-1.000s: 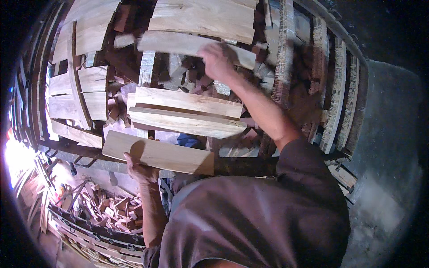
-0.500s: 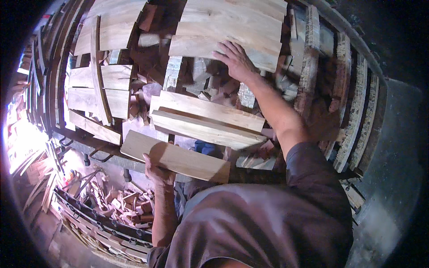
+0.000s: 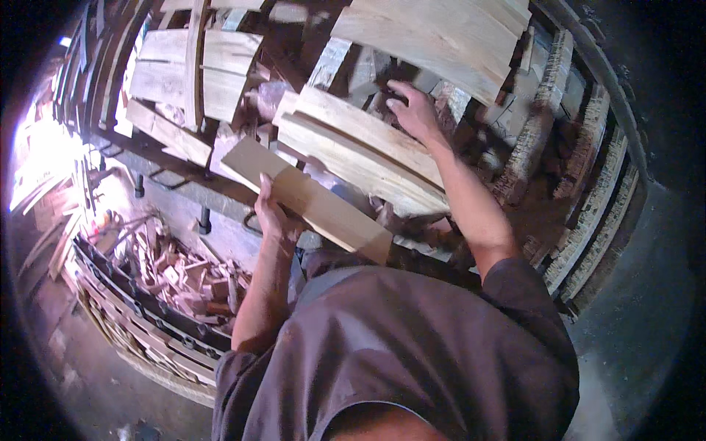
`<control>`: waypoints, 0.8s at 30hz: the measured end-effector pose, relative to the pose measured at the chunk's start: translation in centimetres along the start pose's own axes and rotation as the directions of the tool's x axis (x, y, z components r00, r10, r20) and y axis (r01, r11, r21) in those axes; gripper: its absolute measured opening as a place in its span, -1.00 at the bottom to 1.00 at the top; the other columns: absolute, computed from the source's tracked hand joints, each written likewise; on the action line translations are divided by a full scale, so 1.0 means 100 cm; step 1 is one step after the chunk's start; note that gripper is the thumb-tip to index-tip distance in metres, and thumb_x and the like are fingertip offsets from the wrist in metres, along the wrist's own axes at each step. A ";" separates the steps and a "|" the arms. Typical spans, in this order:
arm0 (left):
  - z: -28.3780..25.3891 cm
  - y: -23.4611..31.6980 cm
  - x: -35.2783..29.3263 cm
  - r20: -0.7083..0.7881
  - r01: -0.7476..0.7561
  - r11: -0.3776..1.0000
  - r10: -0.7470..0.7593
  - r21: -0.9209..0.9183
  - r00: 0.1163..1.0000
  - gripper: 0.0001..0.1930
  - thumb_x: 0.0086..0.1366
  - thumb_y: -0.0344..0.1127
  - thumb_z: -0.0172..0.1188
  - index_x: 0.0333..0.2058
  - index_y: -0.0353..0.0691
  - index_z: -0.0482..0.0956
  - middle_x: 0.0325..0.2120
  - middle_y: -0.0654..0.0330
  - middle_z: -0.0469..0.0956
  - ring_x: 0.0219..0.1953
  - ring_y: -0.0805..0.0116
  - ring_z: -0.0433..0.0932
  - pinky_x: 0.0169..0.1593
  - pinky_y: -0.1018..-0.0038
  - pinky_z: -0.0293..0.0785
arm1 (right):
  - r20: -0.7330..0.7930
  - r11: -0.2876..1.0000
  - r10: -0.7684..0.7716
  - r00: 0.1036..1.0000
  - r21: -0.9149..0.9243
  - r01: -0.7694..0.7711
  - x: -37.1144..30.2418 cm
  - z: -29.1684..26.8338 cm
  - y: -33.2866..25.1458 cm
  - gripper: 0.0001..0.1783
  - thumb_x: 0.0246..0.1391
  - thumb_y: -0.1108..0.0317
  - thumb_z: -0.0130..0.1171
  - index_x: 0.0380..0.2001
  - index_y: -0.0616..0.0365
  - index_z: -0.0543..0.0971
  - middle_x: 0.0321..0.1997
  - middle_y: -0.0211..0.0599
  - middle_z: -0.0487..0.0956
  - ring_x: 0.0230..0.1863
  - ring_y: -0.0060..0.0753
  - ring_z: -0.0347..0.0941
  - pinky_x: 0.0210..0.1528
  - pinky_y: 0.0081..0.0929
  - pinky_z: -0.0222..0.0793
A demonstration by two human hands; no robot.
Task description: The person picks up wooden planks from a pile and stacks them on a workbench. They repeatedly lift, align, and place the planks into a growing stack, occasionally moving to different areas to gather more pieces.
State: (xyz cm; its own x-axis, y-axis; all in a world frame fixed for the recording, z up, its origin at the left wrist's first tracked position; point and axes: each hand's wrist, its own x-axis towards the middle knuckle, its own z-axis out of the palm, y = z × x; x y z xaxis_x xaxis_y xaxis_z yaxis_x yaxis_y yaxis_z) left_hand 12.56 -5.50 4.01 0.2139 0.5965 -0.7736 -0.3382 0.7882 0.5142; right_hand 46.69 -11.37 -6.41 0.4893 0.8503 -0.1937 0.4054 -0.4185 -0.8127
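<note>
My left hand (image 3: pixel 273 213) grips a short pale wooden board (image 3: pixel 305 197) near its left part, thumb on top; the fingers below are hidden. The board slants down to the right, close in front of my body. Beyond it lies a pair of narrow light planks (image 3: pixel 360 151), one overlapping the other. My right hand (image 3: pixel 416 112) hovers just past their far edge with fingers parted and curled a little, holding nothing. A broad row of pale boards (image 3: pixel 434 44) lies farther off, apart from that hand.
At the left, more boards (image 3: pixel 187 70) lie under a crosswise strip (image 3: pixel 195 66). A bin rim (image 3: pixel 140 298) borders a heap of wood offcuts (image 3: pixel 184 275) at lower left. Rough-edged beams (image 3: pixel 551 92) stand at the right, beside grey floor (image 3: pixel 632 294).
My right hand has come off the broad boards and nearer to the narrow planks. The left hand keeps hold of its board, which now slants more steeply. The whole view has turned.
</note>
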 end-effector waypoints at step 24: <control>-0.029 0.004 -0.067 -0.009 0.041 0.977 -0.044 -0.211 0.999 -0.39 0.44 0.16 0.14 0.15 -0.31 0.48 0.05 -0.03 0.59 0.12 -0.06 0.55 0.25 -0.03 0.44 | 0.389 0.925 0.375 0.842 -0.225 -0.307 -0.060 0.023 0.001 -0.32 0.25 -0.24 0.14 -0.05 0.24 0.69 -0.13 -0.13 0.72 -0.06 -0.28 0.56 0.08 -0.24 0.40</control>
State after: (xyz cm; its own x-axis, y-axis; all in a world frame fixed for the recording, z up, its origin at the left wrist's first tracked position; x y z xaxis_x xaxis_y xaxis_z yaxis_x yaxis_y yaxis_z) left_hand 8.32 -9.62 8.26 0.2202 0.5597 -0.7989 -0.5147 0.7624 0.3922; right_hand 41.98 -15.78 -6.62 0.2636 0.6831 -0.6811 0.3983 -0.7202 -0.5681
